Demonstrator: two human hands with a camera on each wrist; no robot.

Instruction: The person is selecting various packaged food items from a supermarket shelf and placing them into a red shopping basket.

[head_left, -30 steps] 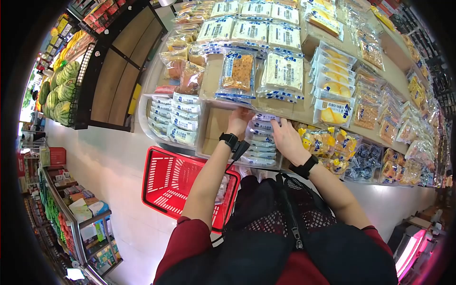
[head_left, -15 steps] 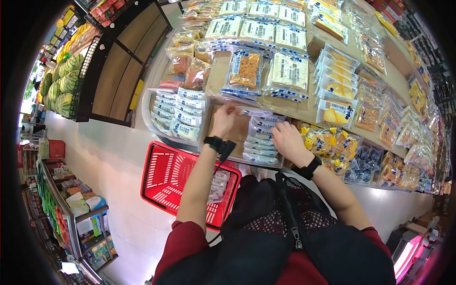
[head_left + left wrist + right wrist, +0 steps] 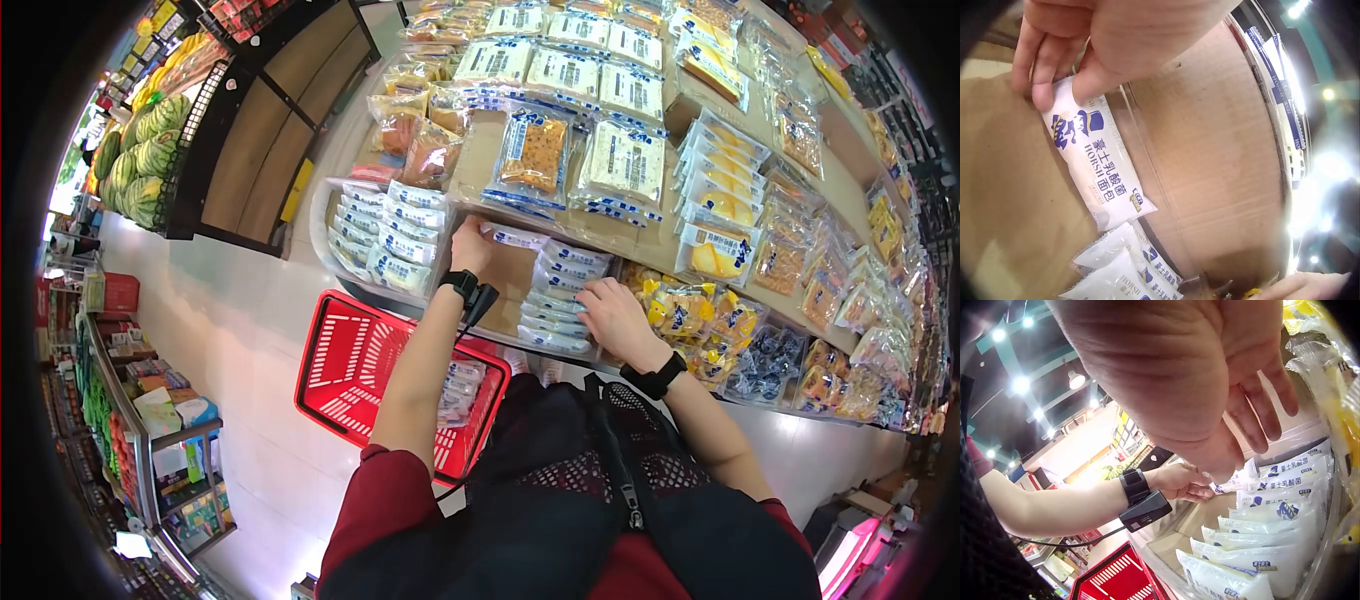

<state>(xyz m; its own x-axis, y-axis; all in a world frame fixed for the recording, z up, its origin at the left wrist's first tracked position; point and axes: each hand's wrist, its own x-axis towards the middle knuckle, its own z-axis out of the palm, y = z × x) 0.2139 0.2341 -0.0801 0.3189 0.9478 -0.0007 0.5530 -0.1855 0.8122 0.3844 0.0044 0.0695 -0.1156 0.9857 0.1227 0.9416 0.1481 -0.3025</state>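
Note:
My left hand [image 3: 472, 250] is at the back left of an open bin [image 3: 510, 278], its thumb and fingers pinching one end of a white bread packet [image 3: 1100, 162] with blue print. That packet lies along the bin's back wall, its far end close to a row of matching bread packets [image 3: 556, 305] on the bin's right side. Over the right edge of this row is my right hand [image 3: 615, 320], fingers loosely bent and holding nothing. In the right wrist view, the row [image 3: 1254, 540] stands below the right hand's spread fingers [image 3: 1264, 415].
A red shopping basket [image 3: 345, 400] with several small packets inside stands below the bin. Left of the bin is another bin of white packets [image 3: 390, 235]; yellow packets [image 3: 700, 315] are to the right. Larger bread packs [image 3: 535, 150] cover the raised display behind.
My left hand has moved left from the back of the row, drawing the bread packet along the back wall. The right hand stays by the row's right side.

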